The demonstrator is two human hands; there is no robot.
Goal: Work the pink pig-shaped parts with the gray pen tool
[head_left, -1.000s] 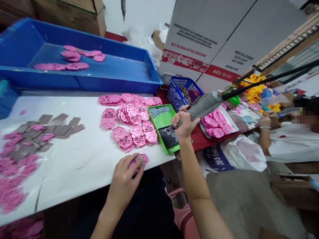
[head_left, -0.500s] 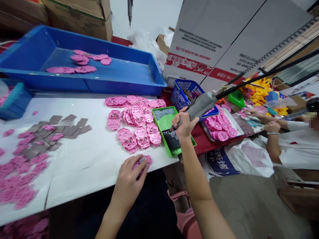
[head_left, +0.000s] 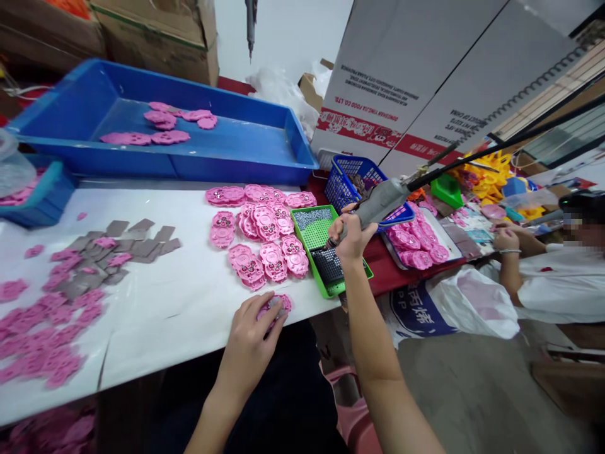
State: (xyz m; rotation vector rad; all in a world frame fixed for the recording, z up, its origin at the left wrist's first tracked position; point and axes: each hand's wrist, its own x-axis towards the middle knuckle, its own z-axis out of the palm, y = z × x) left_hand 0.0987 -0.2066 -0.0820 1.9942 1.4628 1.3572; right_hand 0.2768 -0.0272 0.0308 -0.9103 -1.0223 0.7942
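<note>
My left hand (head_left: 253, 340) presses a pink plastic part (head_left: 278, 304) with a grey plate on it against the white table's (head_left: 189, 302) front edge. My right hand (head_left: 350, 236) grips a grey electric screwdriver (head_left: 382, 198), its tip down over the green screw tray (head_left: 314, 233) full of small screws. A cluster of finished pink parts (head_left: 265, 233) lies just left of that tray.
A big blue bin (head_left: 246, 151) with a few pink parts stands at the back. Grey plates (head_left: 127, 243) and loose pink pieces (head_left: 42, 328) cover the table's left. A blue basket (head_left: 352, 176), cardboard boxes (head_left: 406, 75) and a seated person (head_left: 548, 271) are to the right.
The view has shifted slightly, so everything sits a bit further right. Both hands keep their grips: the left on the pink part, the right holding the screwdriver over the tray.
</note>
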